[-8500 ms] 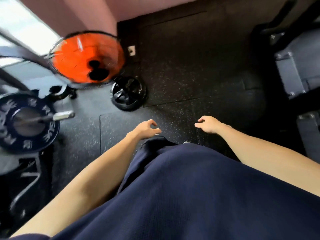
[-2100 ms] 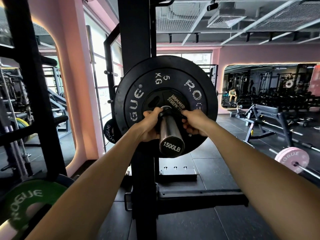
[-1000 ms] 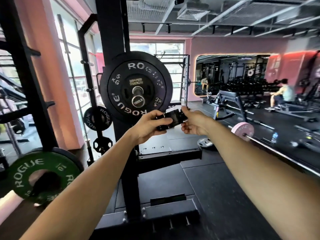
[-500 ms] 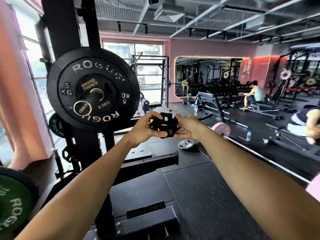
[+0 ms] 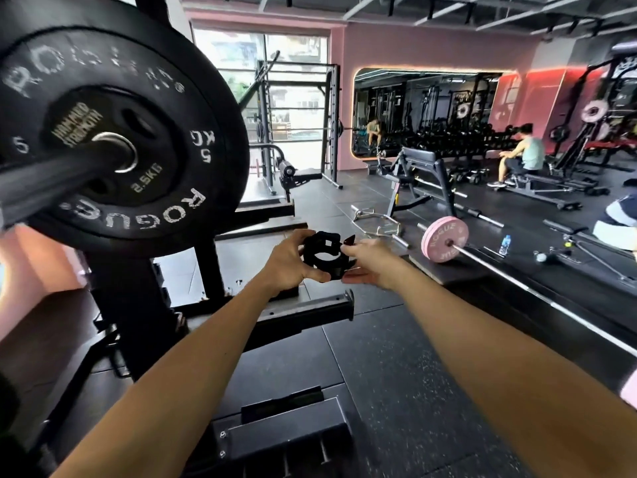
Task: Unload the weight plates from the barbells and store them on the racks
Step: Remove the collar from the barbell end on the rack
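Both hands meet at chest height in front of the person. The left hand (image 5: 287,262) curls round a black plastic ring-shaped barbell collar (image 5: 325,257), and the right hand (image 5: 370,262) pinches the collar's lever side between thumb and fingertips. The collar is off the bar, so the clamp step looks done. The unloading itself is not: up at the left, a large black rubber 5 kg plate (image 5: 193,98) with a small black 2.5 kg plate (image 5: 103,157) in front of it sits on the steel barbell sleeve (image 5: 51,181) in the black steel rack (image 5: 144,305). Beyond, a pink bumper plate (image 5: 444,243) remains on a barbell on the floor.
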Action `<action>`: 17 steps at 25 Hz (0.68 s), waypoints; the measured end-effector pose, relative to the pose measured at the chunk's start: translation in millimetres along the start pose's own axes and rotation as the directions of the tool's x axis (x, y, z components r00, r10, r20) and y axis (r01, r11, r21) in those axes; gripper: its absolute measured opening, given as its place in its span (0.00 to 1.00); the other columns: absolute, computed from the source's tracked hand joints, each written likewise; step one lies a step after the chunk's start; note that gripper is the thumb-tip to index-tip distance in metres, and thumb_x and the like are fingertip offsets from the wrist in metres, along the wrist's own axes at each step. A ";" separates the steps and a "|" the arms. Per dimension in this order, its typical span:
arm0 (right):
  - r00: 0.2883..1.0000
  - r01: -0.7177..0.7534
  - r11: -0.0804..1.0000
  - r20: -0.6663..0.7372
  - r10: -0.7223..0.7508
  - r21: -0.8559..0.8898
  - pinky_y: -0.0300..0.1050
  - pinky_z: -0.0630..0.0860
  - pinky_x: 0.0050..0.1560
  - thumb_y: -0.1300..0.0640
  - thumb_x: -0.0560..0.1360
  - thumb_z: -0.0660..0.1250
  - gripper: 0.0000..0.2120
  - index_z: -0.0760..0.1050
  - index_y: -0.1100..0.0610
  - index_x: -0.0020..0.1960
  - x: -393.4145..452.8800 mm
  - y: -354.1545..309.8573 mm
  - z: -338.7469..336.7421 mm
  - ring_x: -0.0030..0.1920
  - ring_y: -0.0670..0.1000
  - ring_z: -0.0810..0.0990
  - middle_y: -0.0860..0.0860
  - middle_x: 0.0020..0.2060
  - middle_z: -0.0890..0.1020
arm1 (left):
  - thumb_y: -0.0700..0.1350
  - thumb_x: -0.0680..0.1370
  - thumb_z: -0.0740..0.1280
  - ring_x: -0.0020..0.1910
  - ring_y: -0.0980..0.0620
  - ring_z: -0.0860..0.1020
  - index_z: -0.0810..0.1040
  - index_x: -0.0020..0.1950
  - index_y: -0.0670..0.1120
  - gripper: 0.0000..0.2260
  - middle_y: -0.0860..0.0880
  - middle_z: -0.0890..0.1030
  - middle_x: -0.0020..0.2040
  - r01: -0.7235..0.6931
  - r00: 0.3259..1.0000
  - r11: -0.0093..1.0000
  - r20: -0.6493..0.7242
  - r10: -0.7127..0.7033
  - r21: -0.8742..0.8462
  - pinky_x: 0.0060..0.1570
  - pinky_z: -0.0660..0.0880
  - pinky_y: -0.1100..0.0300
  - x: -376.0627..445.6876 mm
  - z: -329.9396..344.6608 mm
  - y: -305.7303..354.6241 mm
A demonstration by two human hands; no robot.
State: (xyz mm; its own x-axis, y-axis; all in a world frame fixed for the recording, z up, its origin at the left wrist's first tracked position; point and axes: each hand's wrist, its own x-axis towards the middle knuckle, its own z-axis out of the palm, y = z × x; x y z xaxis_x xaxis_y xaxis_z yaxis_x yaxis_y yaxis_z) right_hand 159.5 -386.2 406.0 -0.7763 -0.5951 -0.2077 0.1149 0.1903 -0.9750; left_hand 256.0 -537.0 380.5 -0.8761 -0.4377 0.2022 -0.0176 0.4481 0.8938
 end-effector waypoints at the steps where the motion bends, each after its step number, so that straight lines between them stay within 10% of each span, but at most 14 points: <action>1: 1.000 -0.011 1.000 -0.001 0.011 0.007 0.52 0.82 0.40 0.60 0.78 0.66 0.04 0.73 0.59 0.51 19.3 6.0 2.0 0.41 0.60 0.83 0.62 0.51 0.80 | 0.37 0.56 0.82 0.60 0.52 0.77 0.71 0.65 0.48 0.40 0.52 0.78 0.61 0.012 1.000 1.000 0.000 -0.012 0.003 0.61 0.75 0.52 15.9 2.5 -15.8; 7: 0.989 -0.128 0.990 -0.066 0.132 0.063 0.48 0.80 0.24 0.64 0.79 0.64 0.04 0.69 0.59 0.49 156.6 49.7 16.5 0.34 0.56 0.78 0.59 0.40 0.77 | 0.33 0.56 0.82 0.60 0.46 0.77 0.70 0.66 0.44 0.41 0.49 0.78 0.59 0.085 0.996 0.996 0.040 -0.084 -0.015 0.61 0.75 0.51 125.7 24.2 -119.0; 11: 0.967 -0.211 0.977 -0.142 0.214 0.032 0.57 0.80 0.41 0.63 0.78 0.65 0.09 0.69 0.57 0.41 233.7 85.6 20.9 0.33 0.53 0.75 0.59 0.43 0.76 | 0.45 0.50 0.81 0.58 0.46 0.78 0.70 0.65 0.48 0.45 0.47 0.78 0.59 0.156 0.986 0.988 0.065 -0.156 0.009 0.59 0.75 0.49 180.2 46.8 -186.7; 17: 0.914 -0.365 0.931 -0.189 0.358 -0.004 0.63 0.78 0.53 0.65 0.78 0.64 0.15 0.72 0.66 0.64 326.8 162.2 27.5 0.57 0.65 0.79 0.65 0.58 0.78 | 0.33 0.55 0.81 0.55 0.53 0.78 0.71 0.64 0.48 0.40 0.53 0.79 0.53 0.274 0.952 0.957 0.116 -0.284 0.092 0.55 0.75 0.65 231.7 83.2 -287.2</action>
State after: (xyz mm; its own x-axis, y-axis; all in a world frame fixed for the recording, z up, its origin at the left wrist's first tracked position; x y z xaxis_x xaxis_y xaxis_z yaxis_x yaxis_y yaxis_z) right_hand -58.6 -571.3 177.8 -0.7856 -0.3287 -0.5241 0.3884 0.3974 -0.8314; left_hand 18.0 -702.3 137.3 -0.8849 -0.4531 -0.1075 -0.3012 0.3809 0.8742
